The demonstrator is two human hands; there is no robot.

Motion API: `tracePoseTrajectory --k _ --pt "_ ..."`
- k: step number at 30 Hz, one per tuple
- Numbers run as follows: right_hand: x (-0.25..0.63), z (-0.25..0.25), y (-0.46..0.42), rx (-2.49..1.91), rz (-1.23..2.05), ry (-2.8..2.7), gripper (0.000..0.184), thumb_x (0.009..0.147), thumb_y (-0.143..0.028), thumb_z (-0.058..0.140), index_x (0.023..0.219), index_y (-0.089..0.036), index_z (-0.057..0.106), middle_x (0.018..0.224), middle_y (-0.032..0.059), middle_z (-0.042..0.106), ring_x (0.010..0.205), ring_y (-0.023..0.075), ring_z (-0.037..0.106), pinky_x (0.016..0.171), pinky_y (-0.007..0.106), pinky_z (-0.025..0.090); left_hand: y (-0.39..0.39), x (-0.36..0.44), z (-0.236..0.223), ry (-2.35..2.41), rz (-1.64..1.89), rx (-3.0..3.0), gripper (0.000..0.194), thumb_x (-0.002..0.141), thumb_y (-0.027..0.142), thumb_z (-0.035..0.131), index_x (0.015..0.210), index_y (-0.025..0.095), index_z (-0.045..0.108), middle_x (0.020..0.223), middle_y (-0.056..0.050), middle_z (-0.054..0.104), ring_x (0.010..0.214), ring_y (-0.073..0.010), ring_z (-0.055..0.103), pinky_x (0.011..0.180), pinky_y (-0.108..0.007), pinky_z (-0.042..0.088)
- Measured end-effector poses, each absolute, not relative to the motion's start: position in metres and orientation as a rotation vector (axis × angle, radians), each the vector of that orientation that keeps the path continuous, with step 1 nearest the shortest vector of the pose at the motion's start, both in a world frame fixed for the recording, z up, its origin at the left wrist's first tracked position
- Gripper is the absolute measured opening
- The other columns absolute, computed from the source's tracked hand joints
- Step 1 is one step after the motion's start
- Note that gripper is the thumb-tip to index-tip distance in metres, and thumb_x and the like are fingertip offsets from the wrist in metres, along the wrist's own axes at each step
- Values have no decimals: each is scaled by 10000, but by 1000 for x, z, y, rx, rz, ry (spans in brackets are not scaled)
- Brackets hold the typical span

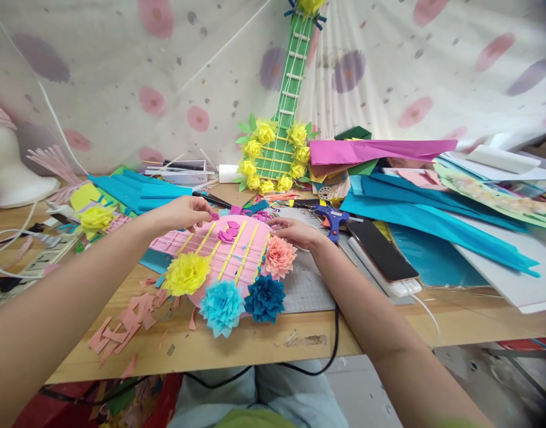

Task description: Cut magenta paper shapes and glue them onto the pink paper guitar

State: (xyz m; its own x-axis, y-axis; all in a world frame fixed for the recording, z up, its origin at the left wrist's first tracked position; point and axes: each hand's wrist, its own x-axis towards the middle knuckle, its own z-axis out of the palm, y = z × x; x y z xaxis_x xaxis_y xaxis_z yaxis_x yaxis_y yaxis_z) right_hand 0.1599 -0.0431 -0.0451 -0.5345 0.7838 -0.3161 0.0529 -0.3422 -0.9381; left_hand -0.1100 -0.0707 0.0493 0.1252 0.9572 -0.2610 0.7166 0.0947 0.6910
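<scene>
A pink paper guitar (212, 246) with yellow strips and pale strings lies on the table before me. Yellow (186, 274), light blue (222, 308), dark blue (265, 298) and coral paper flowers (280, 257) line its near edge. Several magenta paper petals (229, 232) sit on its face. My left hand (190, 213) is above the guitar's far left side, fingertips pinched on a small magenta paper petal (214, 216). At the guitar's right edge, just beyond the coral flower, my right hand (296, 230) rests with its fingers stretched out.
A green paper guitar (277, 142) with yellow flowers stands upright behind. To the right are a blue glue gun (330, 219), a phone (382, 249) and stacked blue paper (433, 220). Coral scraps (125, 324) lie front left. A black cable (336, 339) hangs over the table edge.
</scene>
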Motion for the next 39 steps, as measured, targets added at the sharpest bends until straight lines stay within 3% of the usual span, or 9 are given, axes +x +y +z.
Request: tracePoseTrajectory --k 6,12,24,32,39 --pt "160 -61 -40 -1058 1899 -1418 331 655 -240 665 962 -192 549 801 1 632 656 101 588 591 225 478 -59 -98 46 1652 145 1592 261 453 309 691 674 183 631 673 -22 615 678 -167 571 553 -240 436" --pt "159 -65 -43 -1107 1822 -1429 298 654 -281 662 921 -195 560 772 -4 627 649 102 581 593 224 464 -43 -84 48 1677 21 1643 265 446 239 686 684 177 586 584 -2 571 577 -131 534 519 -220 400" --pt "157 -65 -45 -1106 1770 -1438 293 672 -254 634 948 -190 560 791 -1 629 680 107 582 616 229 466 -29 -72 46 1660 -351 1621 304 396 284 745 627 177 579 539 -1 521 561 -126 486 495 -220 343" --pt "156 -64 -46 -1107 1739 -1457 298 672 -274 634 950 -189 572 817 10 640 704 120 588 638 242 472 -14 -87 37 1756 -142 1531 285 315 227 795 447 177 547 408 -1 397 476 -161 459 451 -258 300" --pt "157 -63 -46 -1082 1776 -1439 252 676 -253 627 917 -199 575 768 -7 636 669 108 583 602 224 463 -17 -91 53 1746 -337 1691 260 389 319 745 542 188 579 507 -25 519 513 -157 490 478 -243 313"
